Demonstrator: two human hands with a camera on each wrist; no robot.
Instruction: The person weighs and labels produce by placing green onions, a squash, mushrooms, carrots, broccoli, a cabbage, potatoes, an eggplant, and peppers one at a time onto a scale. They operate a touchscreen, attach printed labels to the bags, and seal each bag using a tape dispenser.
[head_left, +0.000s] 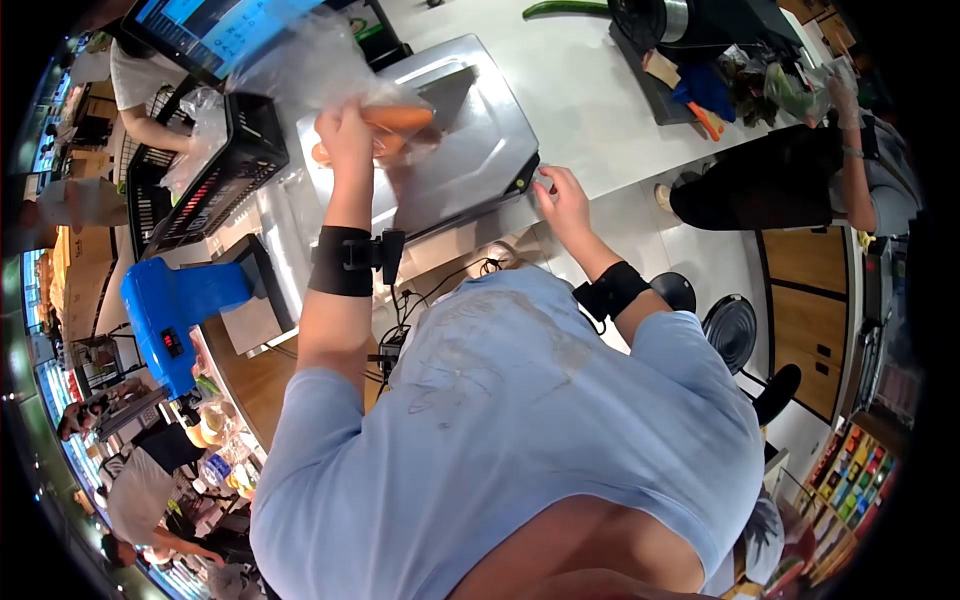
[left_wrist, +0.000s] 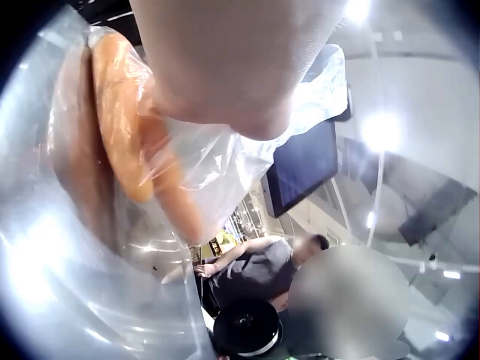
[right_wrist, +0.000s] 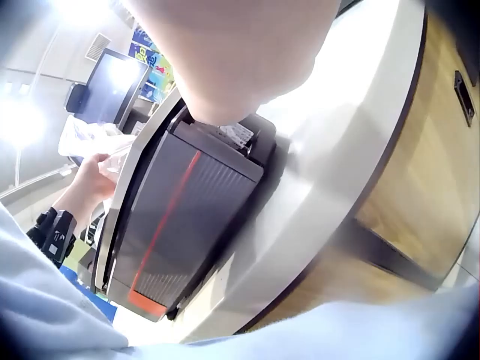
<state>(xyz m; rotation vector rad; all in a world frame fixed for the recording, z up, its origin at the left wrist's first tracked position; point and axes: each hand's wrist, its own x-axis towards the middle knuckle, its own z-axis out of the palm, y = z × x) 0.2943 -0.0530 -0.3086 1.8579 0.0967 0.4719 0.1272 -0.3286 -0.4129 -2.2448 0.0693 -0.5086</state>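
My left hand (head_left: 347,138) grips a clear plastic bag (head_left: 300,65) with several carrots (head_left: 398,117) in it, over the shiny metal top of a weighing scale (head_left: 480,90). In the left wrist view the carrots (left_wrist: 120,112) show through the plastic, and the hand hides part of the bag. My right hand (head_left: 568,208) is at the scale's near right corner, its fingers loosely bent. Seen from the right wrist, the scale's dark side (right_wrist: 187,210) carries a red stripe, and a small white printed piece (right_wrist: 238,133) shows just beside the hand, which hides its own fingertips.
A black basket (head_left: 215,165) stands left of the scale, with another person's arm (head_left: 150,130) reaching to it. A screen (head_left: 225,40) stands behind. The blue device (head_left: 165,320) is at left front. Vegetables (head_left: 750,95) lie at the counter's right, near another person (head_left: 860,180).
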